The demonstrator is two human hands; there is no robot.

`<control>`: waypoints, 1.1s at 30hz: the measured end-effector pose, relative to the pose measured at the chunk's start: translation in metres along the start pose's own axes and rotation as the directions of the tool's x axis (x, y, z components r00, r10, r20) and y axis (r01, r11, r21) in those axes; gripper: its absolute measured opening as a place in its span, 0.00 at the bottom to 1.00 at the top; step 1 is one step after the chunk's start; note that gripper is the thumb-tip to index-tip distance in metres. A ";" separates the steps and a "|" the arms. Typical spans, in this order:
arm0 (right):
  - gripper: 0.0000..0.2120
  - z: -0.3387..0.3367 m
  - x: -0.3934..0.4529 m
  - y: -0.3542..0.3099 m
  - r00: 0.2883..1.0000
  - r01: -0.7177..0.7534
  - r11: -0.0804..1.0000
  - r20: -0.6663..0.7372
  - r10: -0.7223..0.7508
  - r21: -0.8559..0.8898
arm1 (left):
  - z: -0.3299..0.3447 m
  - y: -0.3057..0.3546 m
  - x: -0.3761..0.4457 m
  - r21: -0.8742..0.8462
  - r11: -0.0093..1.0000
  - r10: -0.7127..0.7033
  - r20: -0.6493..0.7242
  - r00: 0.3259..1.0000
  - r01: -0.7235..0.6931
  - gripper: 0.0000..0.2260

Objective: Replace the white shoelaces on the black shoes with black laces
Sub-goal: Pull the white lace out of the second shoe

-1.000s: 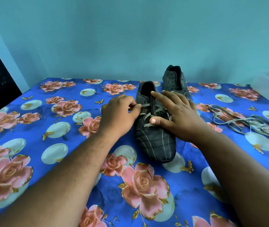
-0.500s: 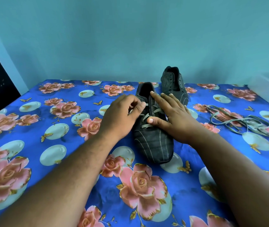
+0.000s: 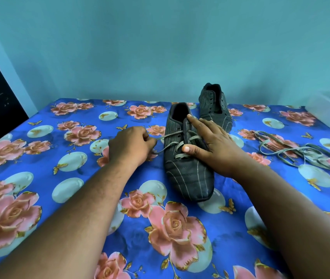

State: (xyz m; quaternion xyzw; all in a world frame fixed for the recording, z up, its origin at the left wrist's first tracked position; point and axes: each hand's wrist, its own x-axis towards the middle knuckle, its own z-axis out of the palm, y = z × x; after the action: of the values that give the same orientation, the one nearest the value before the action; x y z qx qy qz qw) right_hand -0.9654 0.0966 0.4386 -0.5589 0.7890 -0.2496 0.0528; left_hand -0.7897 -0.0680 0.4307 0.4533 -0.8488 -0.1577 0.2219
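From the head view, the near black shoe (image 3: 188, 158) lies mid-surface on the floral cloth (image 3: 39, 178), toe toward the front edge, and the right hand (image 3: 214, 146) presses on it with fingers spread flat. The left hand (image 3: 130, 146) pinches the white lace (image 3: 172, 141) just beside the shoe (lace drawn taut sideways). A second shoe (image 3: 214, 105) sits near the back edge, a loose lace pile (image 3: 293, 150) toward the right edge.

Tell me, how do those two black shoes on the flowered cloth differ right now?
The near shoe has a pale lace threaded through it; the far shoe shows bare eyelets, with no lace visible. The near shoe is pressed down by the right hand while the left hand pinches its lace; the far shoe lies untouched. Both are dark, pin-striped, toes towards the camera.
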 end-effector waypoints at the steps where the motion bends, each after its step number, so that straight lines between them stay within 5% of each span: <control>1: 0.48 0.000 0.000 0.000 1.000 0.006 1.000 -0.004 -0.006 0.006 | -0.001 -0.001 0.000 -0.003 0.999 0.032 -0.039 0.999 -0.033 0.09; 6: 0.48 -0.001 -0.001 -0.001 1.000 0.017 0.999 -0.004 -0.017 0.048 | -0.001 0.020 -0.010 -0.103 0.943 0.297 -0.166 0.940 -0.316 0.21; 11: 0.47 0.001 0.000 -0.002 1.000 0.024 0.998 -0.010 -0.023 0.054 | 0.006 0.026 -0.015 -0.112 0.899 0.405 -0.150 0.902 -0.423 0.10; 18: 0.48 0.001 0.000 -0.002 1.000 0.016 0.998 0.002 -0.016 0.058 | 0.010 0.004 0.005 -0.158 0.987 0.043 0.030 0.999 -0.038 0.14; 21: 0.46 0.000 -0.002 -0.003 1.000 0.010 0.998 0.003 -0.011 0.061 | 0.006 -0.002 0.006 -0.146 0.989 -0.002 0.062 0.998 0.011 0.14; 24: 0.47 0.000 -0.002 -0.003 1.000 0.011 0.997 -0.001 -0.011 0.074 | 0.003 0.008 -0.002 -0.075 0.989 0.122 -0.059 0.991 -0.126 0.13; 28: 0.49 0.000 -0.002 -0.004 1.000 0.013 0.997 -0.007 -0.013 0.073 | 0.003 0.020 -0.011 -0.290 0.865 0.393 -0.113 0.913 -0.409 0.18; 33: 0.47 0.001 -0.001 -0.003 1.000 0.013 0.997 -0.003 -0.013 0.072 | 0.007 0.024 -0.011 -0.337 0.820 0.448 -0.125 0.885 -0.463 0.09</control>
State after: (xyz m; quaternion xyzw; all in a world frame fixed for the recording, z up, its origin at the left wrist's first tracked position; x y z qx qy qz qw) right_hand -0.9622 0.0965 0.4393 -0.5616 0.7758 -0.2790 0.0703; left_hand -0.8046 -0.0451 0.4335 0.1925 -0.8846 -0.2427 0.3485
